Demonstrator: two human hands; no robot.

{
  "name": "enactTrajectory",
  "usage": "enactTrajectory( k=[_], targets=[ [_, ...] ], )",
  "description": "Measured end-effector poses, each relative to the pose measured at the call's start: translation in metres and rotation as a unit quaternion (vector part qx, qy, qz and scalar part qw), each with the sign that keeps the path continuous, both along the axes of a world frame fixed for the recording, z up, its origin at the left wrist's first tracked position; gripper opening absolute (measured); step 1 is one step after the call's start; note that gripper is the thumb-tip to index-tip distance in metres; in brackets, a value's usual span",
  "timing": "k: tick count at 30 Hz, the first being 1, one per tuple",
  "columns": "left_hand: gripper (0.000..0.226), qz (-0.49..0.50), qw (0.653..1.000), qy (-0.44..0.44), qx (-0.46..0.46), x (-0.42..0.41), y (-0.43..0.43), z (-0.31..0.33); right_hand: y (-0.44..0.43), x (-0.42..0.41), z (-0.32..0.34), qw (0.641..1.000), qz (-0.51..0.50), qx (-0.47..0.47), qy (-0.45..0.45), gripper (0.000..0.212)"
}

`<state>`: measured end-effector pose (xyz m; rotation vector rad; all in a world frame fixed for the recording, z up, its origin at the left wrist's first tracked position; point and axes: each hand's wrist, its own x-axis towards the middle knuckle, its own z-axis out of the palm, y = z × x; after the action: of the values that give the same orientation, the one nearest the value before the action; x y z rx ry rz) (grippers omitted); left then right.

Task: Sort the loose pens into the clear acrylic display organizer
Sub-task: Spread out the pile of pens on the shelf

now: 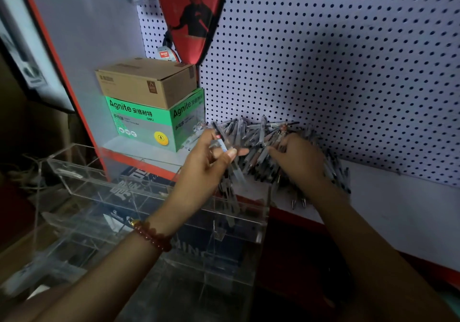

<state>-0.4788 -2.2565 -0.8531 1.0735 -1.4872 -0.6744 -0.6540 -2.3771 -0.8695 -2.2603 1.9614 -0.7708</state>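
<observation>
Grey and clear plastic barrels stick out of both ends of the left hand's (211, 165) grip. It is clenched round a small bunch of held pens (219, 132), with the thumb laid across them. Their long axis runs from the upper left, beyond the fingertips, down and to the right past the palm. Blur hides how many there are.

The clear acrylic organizer (104, 190) stands just below and to the left of that grip, its open compartments facing up, so the bunch hangs roughly over its right-hand end.

Just to the right, the right hand (298, 160) is down in the pile of pens (258, 132), fingers curled among the barrels. Whether its grip has closed on one I cannot tell. The pile lies on the white shelf (398, 204) against the pegboard (348, 73), its pens pointing every way, higher than the organizer's rim and to its right.

In my judgement the left hand is the nearer to the organizer. The drop would turn on tipping the slanted bunch upright so the barrels line up with a compartment before it goes down, while the right hand is placed to gather more.
</observation>
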Motion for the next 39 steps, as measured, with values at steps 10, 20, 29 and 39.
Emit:
enactTrajectory(
  k=[10, 20, 29, 39],
  targets=[
    [0.009, 0.092, 0.986, -0.135, -0.021, 0.009, -0.011, -0.019, 0.007, 0.013, 0.006, 0.995, -0.058, 0.017, 0.073, 0.050],
    [0.044, 0.075, 0.985, -0.155, -0.006, 0.011, -0.011, -0.023, 0.033, -0.001, 0.035, 0.964, 0.175, -0.041, -0.195, 0.040],
    [0.038, 0.010, 0.998, 0.010, -0.054, 0.003, 0.003, 0.004, 0.088, 0.011, 0.024, 0.920, 0.380, -0.060, 0.074, 0.015],
    [0.024, -0.035, 0.998, -0.004, -0.043, 0.003, -0.007, -0.004, 0.068, 0.013, 0.018, 0.915, 0.397, 0.039, -0.064, 0.016]
  ],
)
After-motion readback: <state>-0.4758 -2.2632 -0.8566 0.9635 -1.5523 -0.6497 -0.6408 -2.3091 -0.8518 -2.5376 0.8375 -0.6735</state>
